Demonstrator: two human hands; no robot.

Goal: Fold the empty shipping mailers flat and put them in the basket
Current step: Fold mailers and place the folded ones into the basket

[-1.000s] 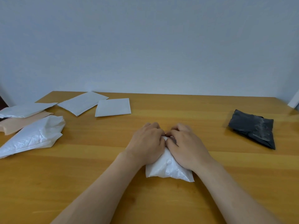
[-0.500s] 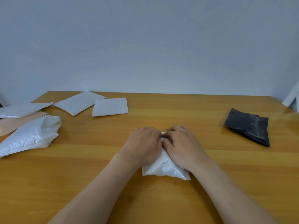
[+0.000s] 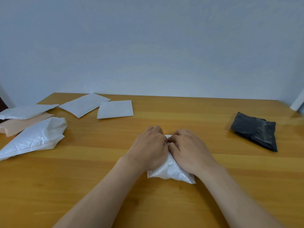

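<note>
In the head view, a white mailer (image 3: pixel 171 173) is pinned to the counter (image 3: pixel 164 208) beneath the left hand (image 3: pixel 148 150) and right hand (image 3: pixel 189 150). Both sets of fingers (image 3: pixel 155 130) are curled over its far edge, gripping it, presumably so the fold is kept from springing open. A folded black mailer (image 3: pixel 255 131) is set apart at the right. No basket is seen.

**Clearance: right lane open, left crowded**

Bare counter (image 3: pixel 194 112) is lying open between the centre and the black folded mailer (image 3: pixel 256 131) near the right edge. The left grip (image 3: pixel 148 150) and right grip (image 3: pixel 189 150) are blocking the centre, both holding a small white mailer (image 3: pixel 171 173). A crumpled white mailer (image 3: pixel 34 137), a peach mailer (image 3: pixel 19 124) and three flat white mailers (image 3: pixel 115 109) are crowding the left side.
</note>
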